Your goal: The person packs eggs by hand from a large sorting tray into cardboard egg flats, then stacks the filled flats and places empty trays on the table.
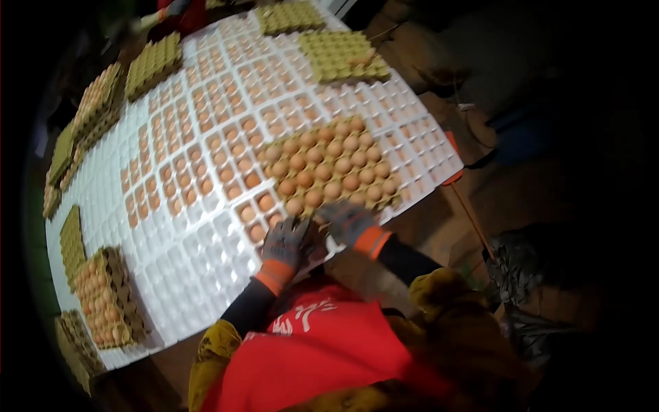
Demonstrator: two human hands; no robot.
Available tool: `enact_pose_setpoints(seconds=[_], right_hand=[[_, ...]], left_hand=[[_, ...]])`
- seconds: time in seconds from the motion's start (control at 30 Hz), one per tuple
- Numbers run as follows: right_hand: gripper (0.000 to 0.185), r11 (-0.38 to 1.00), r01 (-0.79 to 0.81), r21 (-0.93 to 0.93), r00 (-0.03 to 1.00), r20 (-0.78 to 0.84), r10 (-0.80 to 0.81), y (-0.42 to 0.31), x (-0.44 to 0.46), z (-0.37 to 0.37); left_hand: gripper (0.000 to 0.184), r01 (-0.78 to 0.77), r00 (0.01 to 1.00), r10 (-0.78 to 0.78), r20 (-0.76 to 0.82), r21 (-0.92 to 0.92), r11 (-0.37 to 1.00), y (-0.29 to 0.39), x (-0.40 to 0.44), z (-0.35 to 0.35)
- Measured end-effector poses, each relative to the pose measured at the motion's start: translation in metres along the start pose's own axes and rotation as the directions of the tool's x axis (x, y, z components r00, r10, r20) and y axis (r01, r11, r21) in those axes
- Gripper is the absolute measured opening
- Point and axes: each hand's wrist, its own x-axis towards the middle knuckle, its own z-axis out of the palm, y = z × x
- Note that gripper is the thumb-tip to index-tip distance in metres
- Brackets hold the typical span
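A square tray of brown eggs [333, 165] lies on the white moulded egg packs [199, 254] near the table's front edge. My right hand [349, 221], in a grey glove with an orange cuff, is at the tray's near edge, over its front row; what its fingertips touch is hard to make out. My left hand [289, 242], gloved the same way, rests by the tray's near left corner, beside a few eggs [257, 232] in white cells. Its fingers point forward, and nothing shows in them.
Empty green trays [343, 56] lie at the back right, with more [152, 65] at the back left. Stacked trays of eggs [99, 299] stand at the left front. A person's arm [177, 8] shows beyond the far edge. A pole [473, 220] leans at the right.
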Motion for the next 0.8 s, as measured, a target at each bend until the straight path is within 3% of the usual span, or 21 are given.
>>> enact_pose_setpoints(seconds=[0.03,0.1,0.17,0.2,0.23,0.27,0.3,0.33,0.37,0.4,0.43,0.47,0.5,0.53,0.57,0.6,0.63,0.67,0.73,0.77,0.8], right_hand=[[0.041,0.985,0.113,-0.128,0.993,0.041,-0.109,0.0,0.01,0.005],[0.033,0.959,0.106,-0.262,0.994,-0.005,-0.111,0.002,0.015,0.026],[0.03,0.995,0.02,-0.099,0.998,0.061,-0.014,0.0,0.024,0.013],[0.031,0.995,-0.037,0.092,0.999,0.013,0.036,0.002,0.019,0.001],[0.033,0.956,-0.077,0.281,0.996,-0.028,0.089,0.003,0.017,-0.014],[0.044,0.83,-0.167,0.532,0.981,0.002,0.195,0.009,0.015,-0.021],[0.047,0.543,-0.12,0.831,0.963,-0.036,0.269,0.02,0.013,-0.015],[0.047,0.129,-0.169,0.977,0.932,0.116,0.344,0.036,0.014,-0.007],[0.048,-0.316,-0.18,0.932,0.896,0.288,0.339,0.048,0.012,-0.001],[0.046,-0.382,-0.236,0.894,0.88,0.363,0.306,0.052,0.008,-0.033],[0.045,-0.217,-0.227,0.95,0.901,0.289,0.323,0.055,0.012,-0.028],[0.045,-0.044,-0.205,0.978,0.923,0.208,0.323,0.055,0.027,-0.018],[0.046,0.286,-0.18,0.941,0.955,0.097,0.281,0.052,0.034,-0.022],[0.047,0.584,-0.129,0.801,0.972,-0.015,0.235,0.047,0.04,-0.027],[0.048,0.897,-0.037,0.441,0.989,-0.111,0.095,0.036,0.043,-0.041],[0.044,0.999,0.035,-0.033,0.995,-0.094,-0.038,0.028,0.052,-0.029],[0.036,0.909,0.188,-0.373,0.976,0.178,-0.129,0.027,0.072,-0.003],[0.028,0.877,0.123,-0.465,0.99,0.12,-0.075,0.014,0.07,-0.007],[0.017,0.861,0.086,-0.501,0.992,0.127,-0.025,0.01,0.083,0.003],[0.018,0.9,0.172,-0.402,0.978,0.177,-0.108,0.016,0.082,-0.019],[0.019,0.97,0.172,-0.172,0.985,0.011,-0.172,0.034,0.079,0.001]], left_hand=[[0.047,-0.018,1.0,0.017,0.01,0.108,0.994,-0.007,0.006,0.024],[0.035,-0.016,0.999,0.022,-0.05,0.112,0.994,-0.01,0.016,0.036],[0.016,-0.022,0.992,0.031,-0.12,0.074,0.997,-0.001,0.026,0.024],[0.019,-0.156,0.976,0.157,-0.153,0.018,0.988,0.007,0.032,0.005],[0.022,0.111,0.982,-0.15,-0.114,-0.294,0.949,0.004,0.023,0.01],[0.027,0.243,0.918,-0.395,-0.035,-0.738,0.63,-0.007,0.017,0.023],[0.023,0.258,0.893,-0.449,0.041,-0.863,0.435,-0.045,0.01,0.036],[0.022,0.156,0.896,-0.441,-0.049,-0.895,0.417,-0.043,0.007,0.032],[0.021,0.152,0.886,-0.461,-0.05,-0.908,0.39,-0.045,0.009,0.027],[0.02,0.146,0.876,-0.479,-0.05,-0.92,0.362,-0.046,0.01,0.022],[0.02,0.236,0.854,-0.519,0.035,-0.916,0.326,-0.053,0.015,0.018],[0.02,0.571,0.7,-0.665,0.259,-0.762,0.305,-0.039,0.031,0.012],[0.026,0.333,0.9,-0.419,-0.12,-0.429,0.84,-0.018,0.038,0.012],[0.029,0.276,0.943,-0.299,-0.147,-0.156,0.948,0.001,0.048,0.01],[0.031,0.205,0.974,-0.188,-0.128,0.131,0.97,0.011,0.057,0.006],[0.034,0.187,0.979,-0.17,-0.111,0.17,0.968,-0.002,0.061,0.016],[0.037,0.183,0.982,-0.168,-0.087,0.21,0.96,-0.02,0.062,0.031],[0.036,0.207,0.977,-0.195,-0.082,0.178,0.962,-0.027,0.061,0.034],[0.036,0.203,0.975,-0.195,-0.105,0.073,0.976,-0.035,0.06,0.028],[0.037,0.161,0.978,-0.159,-0.138,0.002,0.987,-0.038,0.059,0.025],[0.037,0.243,0.964,-0.257,-0.071,-0.169,0.955,-0.037,0.056,0.015]])
